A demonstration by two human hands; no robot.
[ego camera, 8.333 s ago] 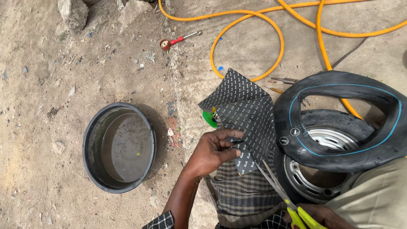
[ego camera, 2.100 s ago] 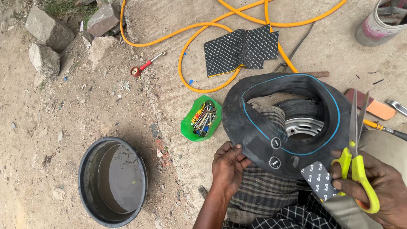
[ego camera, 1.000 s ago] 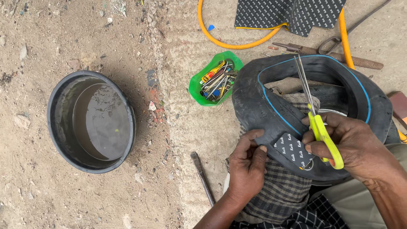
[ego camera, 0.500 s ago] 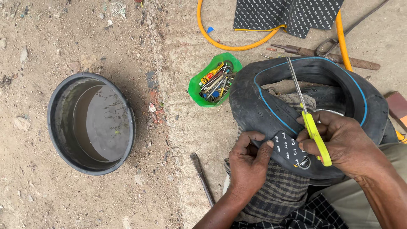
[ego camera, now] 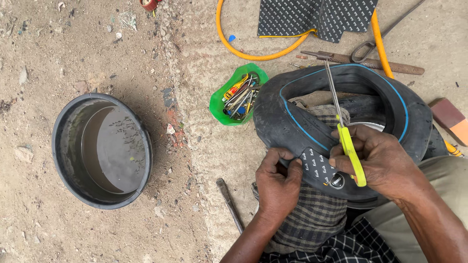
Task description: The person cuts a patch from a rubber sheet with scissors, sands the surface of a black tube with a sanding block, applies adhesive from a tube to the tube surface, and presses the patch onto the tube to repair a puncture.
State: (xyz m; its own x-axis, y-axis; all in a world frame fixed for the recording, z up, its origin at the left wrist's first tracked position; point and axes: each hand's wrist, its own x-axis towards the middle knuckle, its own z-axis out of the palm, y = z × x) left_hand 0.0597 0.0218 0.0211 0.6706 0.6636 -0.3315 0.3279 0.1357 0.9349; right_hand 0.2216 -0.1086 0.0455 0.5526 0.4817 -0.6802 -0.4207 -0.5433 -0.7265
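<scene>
— Fingers of the left hand [ego camera: 278, 182] pressed on the black inner tube [ego camera: 292, 126], at the edge of the dotted patch [ego camera: 319, 168]; the palm side was hidden, so I could not tell if they gripped anything.

— And the right hand [ego camera: 382, 163]?

— Closed around the yellow-handled scissors [ego camera: 343, 129], blades together, pointing away. It covered part of the patch. The tube lay across the person's lap, over a wheel rim [ego camera: 378, 124] mostly hidden.

— Room around?

— The green tray [ego camera: 219, 100] stood just beside the tube; the water basin [ego camera: 61, 146] well apart on the left, with bare ground between.
</scene>
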